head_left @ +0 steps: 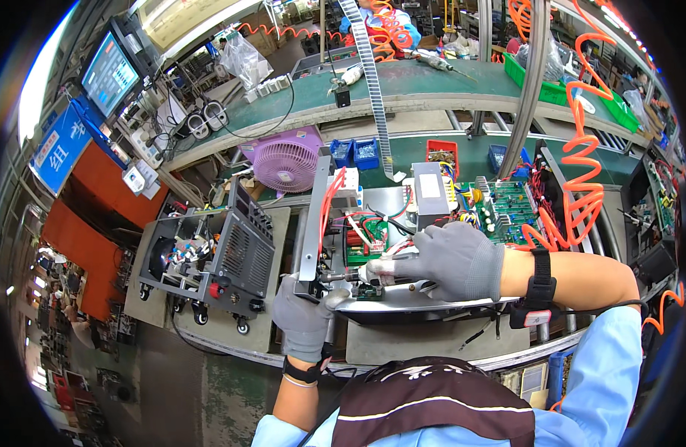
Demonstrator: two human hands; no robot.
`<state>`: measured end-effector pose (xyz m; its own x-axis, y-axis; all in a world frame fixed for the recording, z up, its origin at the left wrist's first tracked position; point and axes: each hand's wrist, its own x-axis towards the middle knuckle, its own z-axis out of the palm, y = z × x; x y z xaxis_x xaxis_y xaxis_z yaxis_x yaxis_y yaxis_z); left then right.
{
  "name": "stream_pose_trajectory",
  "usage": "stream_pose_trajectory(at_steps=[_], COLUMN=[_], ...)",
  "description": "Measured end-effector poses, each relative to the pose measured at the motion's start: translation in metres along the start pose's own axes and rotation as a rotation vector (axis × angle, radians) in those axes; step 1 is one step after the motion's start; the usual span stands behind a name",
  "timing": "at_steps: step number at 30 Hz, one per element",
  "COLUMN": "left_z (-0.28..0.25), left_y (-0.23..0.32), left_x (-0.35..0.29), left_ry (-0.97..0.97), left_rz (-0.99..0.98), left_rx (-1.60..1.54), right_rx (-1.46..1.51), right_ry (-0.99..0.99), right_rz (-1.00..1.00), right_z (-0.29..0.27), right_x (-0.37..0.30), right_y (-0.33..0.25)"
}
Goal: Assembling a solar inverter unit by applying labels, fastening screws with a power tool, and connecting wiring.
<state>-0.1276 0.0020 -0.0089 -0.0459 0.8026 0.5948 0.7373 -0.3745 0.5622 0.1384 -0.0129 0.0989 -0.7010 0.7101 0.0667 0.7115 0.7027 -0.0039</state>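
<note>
In front of me lies an opened electronics chassis [402,304], its metal base carrying circuit boards and wiring. My left hand [302,316], in a grey glove, is closed around the lower end of its upright grey side panel [312,231], thumb toward the inside. From the right reaches my grey-gloved right hand [455,261], fingers bent, its fingertips against a short dark and silver cylindrical part [347,276] beside that panel. Whether this part is a tool or a fitting is unclear. Red wires [330,201] run along the panel, above a small green circuit board [365,242].
A similar unit on casters [224,257] stands at left. Behind are a purple fan [286,164], blue bins [356,154] and a red bin [441,153] of small parts. A coiled orange hose [583,171] hangs at right, near a metal post [528,89]. Another person [402,26] works across the bench.
</note>
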Motion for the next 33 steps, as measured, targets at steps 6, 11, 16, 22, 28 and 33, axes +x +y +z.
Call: stream_pose_trajectory(at_steps=[6, 11, 16, 22, 28, 33], left_z=[0.006, 0.005, -0.006, -0.017, -0.011, -0.008], left_y=[0.006, 0.01, 0.017, 0.032, 0.026, 0.027], left_x=[-0.004, -0.001, 0.006, 0.017, 0.029, 0.025], left_ry=[0.043, 0.014, -0.047, -0.017, 0.157, 0.194], left_rz=[-0.015, 0.003, -0.039, -0.08, 0.257, 0.318], left_rx=[-0.077, -0.017, -0.034, -0.109, 0.09, 0.114], right_rx=[0.036, -0.021, 0.067, 0.569, 0.84, 0.104], right_ry=[0.115, 0.02, 0.053, 0.148, 0.355, 0.367], right_rz=[-0.06, -0.033, -0.029, 0.257, 0.935, 0.986], right_z=[0.019, 0.015, -0.001, -0.019, -0.033, -0.01], right_x=[0.004, 0.004, -0.005, -0.042, -0.023, -0.014], right_y=[0.004, 0.007, 0.017, 0.098, 0.269, 0.423])
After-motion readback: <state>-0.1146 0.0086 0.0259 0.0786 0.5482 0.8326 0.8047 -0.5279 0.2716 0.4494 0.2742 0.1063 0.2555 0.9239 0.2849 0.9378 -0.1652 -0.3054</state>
